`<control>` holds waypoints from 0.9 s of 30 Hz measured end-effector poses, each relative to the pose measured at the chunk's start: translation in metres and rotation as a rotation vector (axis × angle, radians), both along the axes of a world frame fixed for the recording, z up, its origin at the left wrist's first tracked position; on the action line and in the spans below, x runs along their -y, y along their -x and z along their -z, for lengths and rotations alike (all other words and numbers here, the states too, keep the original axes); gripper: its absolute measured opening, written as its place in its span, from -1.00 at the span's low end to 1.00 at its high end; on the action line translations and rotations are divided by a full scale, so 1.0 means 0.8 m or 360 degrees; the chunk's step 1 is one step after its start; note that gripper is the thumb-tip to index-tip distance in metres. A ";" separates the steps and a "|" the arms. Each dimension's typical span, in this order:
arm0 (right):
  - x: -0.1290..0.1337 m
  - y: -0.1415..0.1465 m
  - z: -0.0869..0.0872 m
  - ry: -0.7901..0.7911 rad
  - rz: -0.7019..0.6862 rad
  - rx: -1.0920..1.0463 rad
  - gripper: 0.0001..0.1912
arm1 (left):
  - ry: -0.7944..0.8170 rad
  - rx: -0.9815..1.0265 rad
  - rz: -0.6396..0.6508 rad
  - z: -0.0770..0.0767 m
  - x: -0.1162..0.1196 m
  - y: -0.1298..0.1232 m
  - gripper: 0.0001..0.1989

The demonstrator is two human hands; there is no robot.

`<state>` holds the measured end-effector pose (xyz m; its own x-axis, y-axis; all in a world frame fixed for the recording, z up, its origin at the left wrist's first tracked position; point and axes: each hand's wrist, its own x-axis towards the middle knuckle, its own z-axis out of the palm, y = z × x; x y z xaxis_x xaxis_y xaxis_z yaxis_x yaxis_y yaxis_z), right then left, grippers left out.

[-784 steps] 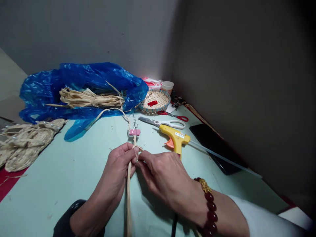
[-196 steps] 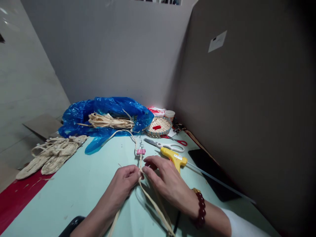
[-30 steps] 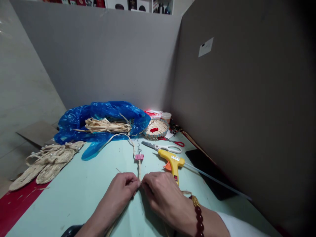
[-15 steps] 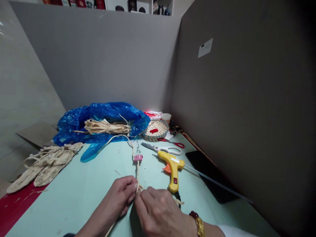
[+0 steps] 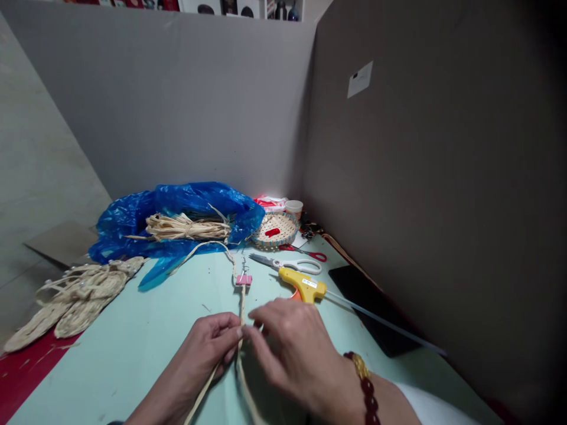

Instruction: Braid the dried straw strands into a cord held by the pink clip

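Note:
A thin braid of straw-coloured raffia (image 5: 243, 302) runs toward me from a pink binder clip (image 5: 244, 280) that grips its far part. My left hand (image 5: 211, 342) pinches the braid between thumb and fingertips. Below that pinch, one loose strand (image 5: 204, 391) trails to the lower left, and a second strand (image 5: 244, 386) hangs down toward the bottom edge. My right hand (image 5: 296, 345) hovers just right of the braid with thumb and forefinger apart, its thumb tip close to my left thumb. A gap shows between those fingers, holding nothing visible.
A yellow glue gun (image 5: 305, 284) lies beyond my right hand, with white-handled scissors (image 5: 305, 265) and red-handled scissors (image 5: 316, 256) behind. Further back are a woven basket (image 5: 290, 229) and a blue bag (image 5: 119, 221) with a raffia bundle (image 5: 188, 226). Woven sandals (image 5: 88, 295) lie left.
My right hand has come off the strands, rising and opening its fingers slightly. My left hand still pinches the braid. The whole view has shifted a little.

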<state>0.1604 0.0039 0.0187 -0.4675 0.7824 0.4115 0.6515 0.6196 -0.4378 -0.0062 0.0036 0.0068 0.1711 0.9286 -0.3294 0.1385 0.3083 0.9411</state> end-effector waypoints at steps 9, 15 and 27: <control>-0.025 0.005 0.013 0.1503 -0.0294 -0.0730 -0.83 | -0.0104 -0.0141 0.0149 0.000 -0.002 0.001 -0.65; -0.027 0.007 0.020 0.1359 -0.0206 -0.0770 -0.72 | -0.0355 -0.0505 0.0229 0.004 0.002 0.008 -0.71; -0.022 0.008 0.021 0.0980 -0.0228 -0.0662 -0.68 | -0.0471 -0.0828 0.0338 -0.020 0.014 0.003 -0.69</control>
<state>0.1536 0.0213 0.0018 -0.4836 0.8712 0.0843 0.2887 0.2496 -0.9243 -0.0088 -0.0073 0.0229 0.2484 0.9564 -0.1536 0.6305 -0.0393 0.7752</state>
